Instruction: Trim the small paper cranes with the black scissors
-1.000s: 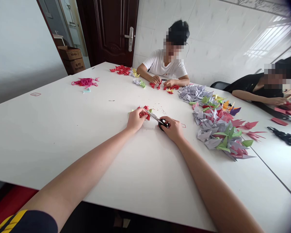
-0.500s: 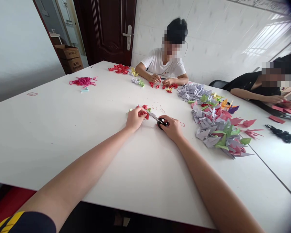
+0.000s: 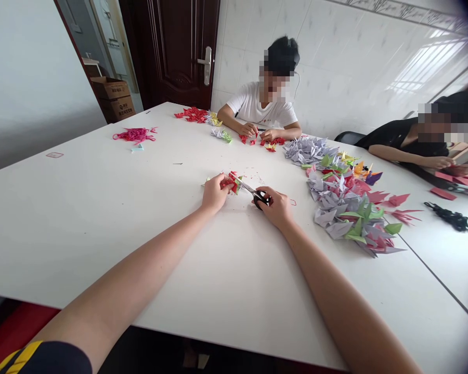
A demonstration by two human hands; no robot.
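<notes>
My left hand (image 3: 215,193) is closed on a small red folded paper piece (image 3: 231,182) just above the white table (image 3: 101,208). Gripped in my right hand (image 3: 276,206) are black-handled scissors (image 3: 257,195), whose blades point left and reach the red paper. A few green and red paper bits lie under and beside the piece. Tiny red paper scraps are scattered on the table just behind it.
A long heap of grey, red and green folded paper cranes (image 3: 347,202) lies to my right. Two people sit at the far side with more red paper pieces (image 3: 269,141). A pink pile (image 3: 134,135) lies far left; a black cord (image 3: 450,217) far right.
The scene barely differs. My left hand has drawn the red piece slightly closer around the scissor blades; both arms stay in place.
</notes>
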